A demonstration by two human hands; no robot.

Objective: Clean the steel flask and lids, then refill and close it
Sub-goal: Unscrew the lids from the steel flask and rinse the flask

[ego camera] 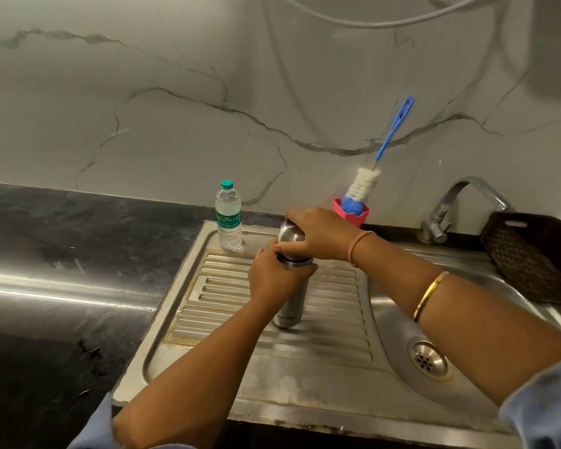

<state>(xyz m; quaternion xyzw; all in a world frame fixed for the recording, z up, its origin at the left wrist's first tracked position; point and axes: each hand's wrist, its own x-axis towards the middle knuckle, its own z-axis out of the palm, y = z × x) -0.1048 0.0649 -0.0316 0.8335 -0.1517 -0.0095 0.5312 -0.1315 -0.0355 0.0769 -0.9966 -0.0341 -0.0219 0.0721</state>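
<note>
A steel flask [290, 311] stands upright on the ribbed drainboard [334, 306] of the steel sink. My left hand [274, 277] grips the flask's body just below its neck. My right hand [321, 236] is curled over the steel lid [289, 233] on top of the flask. A clear plastic water bottle [228, 217] with a green cap stands behind the flask, to its left. A blue-handled bottle brush [374, 166] leans on the wall, its head in a red holder [353, 215].
The sink bowl with its drain [427, 359] lies to the right, under a steel tap [457, 202]. A dark woven basket [538, 254] sits at the far right. Black countertop [62, 270] stretches to the left. A marble wall rises behind.
</note>
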